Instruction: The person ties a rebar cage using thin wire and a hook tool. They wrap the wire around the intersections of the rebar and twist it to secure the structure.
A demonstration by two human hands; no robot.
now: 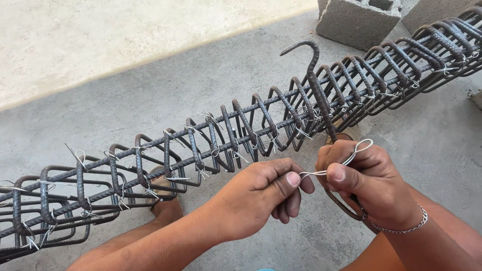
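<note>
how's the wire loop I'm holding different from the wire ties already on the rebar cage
The wire loop is loose, pinched between the left hand and right hand; the wire ties are wrapped around the rebar cage joints. The loop is one smooth doubled strand with a rounded end; the ties are twisted, with short ends sticking out. Both look like thin, bright silvery wire.

Grey concrete floor (201, 85), rough, with a sunlit pale band at upper left. Concrete blocks (357, 19) rest on it at upper right. The rebar cage's (211, 145) support is not visible.
</note>
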